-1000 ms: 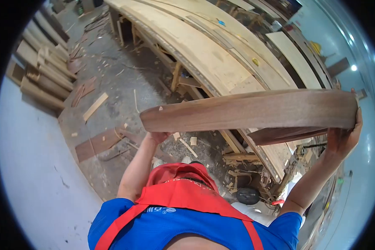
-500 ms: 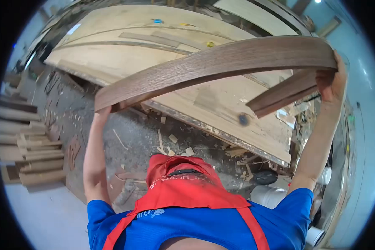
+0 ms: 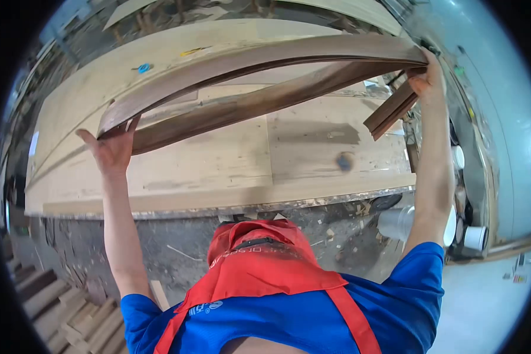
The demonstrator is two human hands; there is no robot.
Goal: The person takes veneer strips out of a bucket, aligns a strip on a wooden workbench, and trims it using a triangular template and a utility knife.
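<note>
Long, flexible strips of dark brown wood veneer (image 3: 265, 56) stretch between my two hands above the table. They bend into a long loop, and a short tail hangs below my right hand. My left hand (image 3: 113, 152) holds the loop's left end, with the thumb spread out to the side and some fingers hidden by the veneer. At the right, my right hand (image 3: 429, 79) is closed round the stack where it folds over. The wooden worktable (image 3: 206, 171) lies beneath, with a dark round spot on its surface.
A blue tape-like ring (image 3: 143, 68) and a yellow item (image 3: 194, 51) lie toward the table's far side. White buckets (image 3: 398, 223) stand on the floor at right. Stacked wood pieces (image 3: 71, 312) are at lower left, and scraps litter the floor.
My view has turned and come closer to the table. The veneer has tilted, so the loop's lower run now shows. My left thumb now sticks out sideways; both hands still hold the veneer.
</note>
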